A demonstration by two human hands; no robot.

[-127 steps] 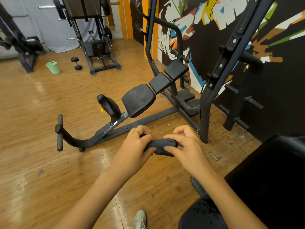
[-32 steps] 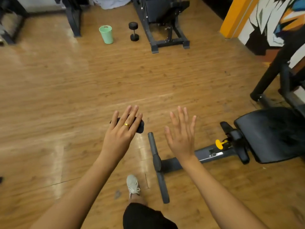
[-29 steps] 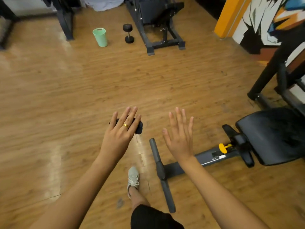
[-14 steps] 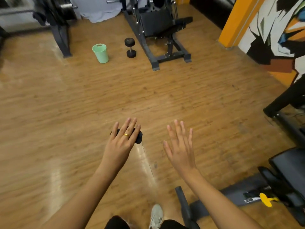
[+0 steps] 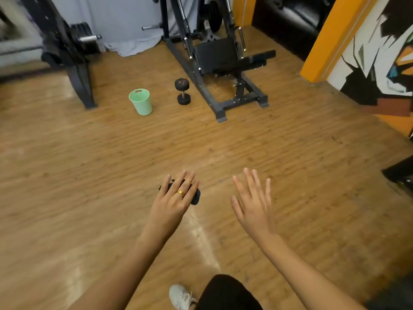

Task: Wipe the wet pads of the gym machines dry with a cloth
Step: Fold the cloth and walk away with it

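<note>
- At the far left a weight rack (image 5: 67, 48) stands on the wood floor (image 5: 89, 175). I can read no lettering on its plates.
- A green bucket (image 5: 141, 101) sits near the rack. There is a small reddish mark at its rim, too small to read.
- My left hand (image 5: 176, 198) holds the cloth (image 5: 195, 197) in the air above the floor, well apart from every machine. 4 straight fingers lie flat over its top. The thumb is hidden beneath, and I judge that it pins the cloth up against the fingers.
- The cloth is dark and bunched into a small wad. I expect it to be light, soft and limp, with nothing fragile about it. It should take any grip, and a flat palm on top would suit wiping. If it is soaked it may slip or drip.
- A dumbbell (image 5: 183, 91) lies beyond the hand. The red mark on its end is illegible.
- The black machine (image 5: 223, 63) behind it carries a dark pad (image 5: 214, 53), and I cannot tell whether that pad is wet.
- My right hand (image 5: 252, 204) is empty, with its fingers spread wide.
- On the right are an orange pillar (image 5: 330, 36) and a painted wall (image 5: 380, 52) of angular shapes, with no words on it.
- A dark shape (image 5: 400, 173) is cut off at the right edge, and I cannot identify it.
</note>
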